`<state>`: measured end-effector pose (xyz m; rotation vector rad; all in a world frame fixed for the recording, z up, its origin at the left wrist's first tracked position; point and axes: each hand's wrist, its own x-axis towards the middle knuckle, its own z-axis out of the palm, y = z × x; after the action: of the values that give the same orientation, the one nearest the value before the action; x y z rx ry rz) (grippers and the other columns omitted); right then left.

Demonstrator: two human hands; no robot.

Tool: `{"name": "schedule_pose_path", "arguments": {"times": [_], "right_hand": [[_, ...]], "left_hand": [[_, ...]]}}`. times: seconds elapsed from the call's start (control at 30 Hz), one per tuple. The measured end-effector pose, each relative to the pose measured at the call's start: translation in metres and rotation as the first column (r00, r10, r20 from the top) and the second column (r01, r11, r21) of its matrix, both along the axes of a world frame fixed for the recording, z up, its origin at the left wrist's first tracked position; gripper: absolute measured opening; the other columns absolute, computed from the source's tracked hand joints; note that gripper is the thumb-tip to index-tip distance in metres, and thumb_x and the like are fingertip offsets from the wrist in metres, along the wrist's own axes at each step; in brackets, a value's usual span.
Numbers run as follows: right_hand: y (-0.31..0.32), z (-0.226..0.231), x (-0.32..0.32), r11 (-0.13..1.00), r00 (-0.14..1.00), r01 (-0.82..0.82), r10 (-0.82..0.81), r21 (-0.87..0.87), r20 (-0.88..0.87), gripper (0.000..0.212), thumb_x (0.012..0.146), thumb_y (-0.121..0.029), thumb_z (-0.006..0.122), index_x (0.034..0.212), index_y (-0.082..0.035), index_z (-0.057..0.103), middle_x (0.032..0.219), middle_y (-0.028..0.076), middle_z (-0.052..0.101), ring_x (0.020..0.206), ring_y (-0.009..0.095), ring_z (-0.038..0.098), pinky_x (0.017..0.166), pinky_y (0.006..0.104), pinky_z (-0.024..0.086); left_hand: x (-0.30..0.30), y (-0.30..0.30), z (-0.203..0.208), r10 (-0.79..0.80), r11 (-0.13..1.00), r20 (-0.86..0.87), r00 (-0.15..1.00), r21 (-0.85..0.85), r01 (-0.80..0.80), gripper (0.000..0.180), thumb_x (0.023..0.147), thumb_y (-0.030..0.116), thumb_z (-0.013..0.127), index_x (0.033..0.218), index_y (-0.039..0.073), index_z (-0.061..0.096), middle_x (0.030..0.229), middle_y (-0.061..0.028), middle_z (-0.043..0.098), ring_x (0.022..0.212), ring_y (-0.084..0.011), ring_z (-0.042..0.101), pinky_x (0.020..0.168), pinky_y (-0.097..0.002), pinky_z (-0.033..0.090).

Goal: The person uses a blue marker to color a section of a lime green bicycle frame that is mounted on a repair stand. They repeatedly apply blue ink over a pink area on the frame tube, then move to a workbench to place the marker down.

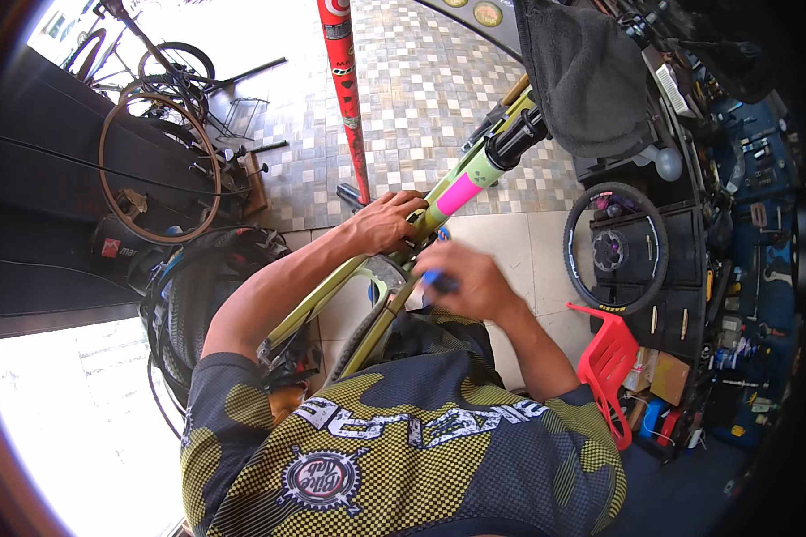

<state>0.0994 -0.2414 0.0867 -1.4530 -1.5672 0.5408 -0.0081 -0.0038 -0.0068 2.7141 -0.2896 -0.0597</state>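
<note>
A lime-green bicycle frame (484, 167) with a pink band slants up and to the right in front of me. My left hand (390, 222) lies over its tube with fingers curled round it. Just to the right and nearer, my right hand (470, 279), blurred by motion, is closed on a blue-and-black handle (441, 280). Whatever tip that handle carries is hidden behind the fingers and the frame. The rear stays (318, 302) run down toward my body, with a black tyre (360, 342) between them.
A red post (343, 98) rises beyond my left hand. At the right stand a tyre (568, 246), a red plastic chair (607, 351) and a tool board (761, 224). A grey cloth (591, 85) hangs at upper right. Tyres (181, 309) and a brown rim (107, 179) are at left.
</note>
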Motion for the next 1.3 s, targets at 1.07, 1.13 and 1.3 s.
{"name": "schedule_pose_path", "arguments": {"times": [1.07,1.13,1.3], "right_hand": [[-0.001,-0.001,-0.012,0.919,0.911,0.386,-0.393,-0.072,-0.129,0.029,0.094,-0.017,0.084,0.118,-0.009,0.07,0.096,0.005,0.074,0.082,0.017,0.075,0.075,0.0349,0.06],[0.0,0.008,-0.025,0.984,0.966,0.165,-0.176,0.075,0.187,0.03,0.091,-0.018,0.087,0.115,-0.012,0.071,0.1,0.006,0.074,0.086,0.019,0.076,0.077,0.0355,0.061],[0.008,-0.012,0.029,0.873,0.838,0.471,-0.488,-0.13,-0.245,0.025,0.097,-0.016,0.083,0.116,-0.007,0.07,0.095,0.004,0.076,0.081,0.011,0.073,0.073,0.0322,0.059]], "left_hand": [[-0.002,0.0,-0.006,0.032,0.999,0.026,0.999,-0.026,-0.032,0.029,0.077,0.021,0.086,0.107,0.02,0.082,0.157,-0.0168,0.05,0.153,-0.0392,0.04,0.122,-0.0538,0.04],[0.0,0.002,-0.01,0.017,1.0,0.028,0.999,-0.018,-0.016,0.032,0.077,0.021,0.087,0.109,0.021,0.083,0.157,-0.0169,0.05,0.153,-0.0389,0.04,0.123,-0.0539,0.04],[-0.001,0.0,-0.005,0.01,0.999,0.045,0.999,-0.049,-0.007,0.032,0.078,0.021,0.087,0.109,0.019,0.083,0.157,-0.017,0.05,0.152,-0.0394,0.04,0.123,-0.0534,0.04]]}}
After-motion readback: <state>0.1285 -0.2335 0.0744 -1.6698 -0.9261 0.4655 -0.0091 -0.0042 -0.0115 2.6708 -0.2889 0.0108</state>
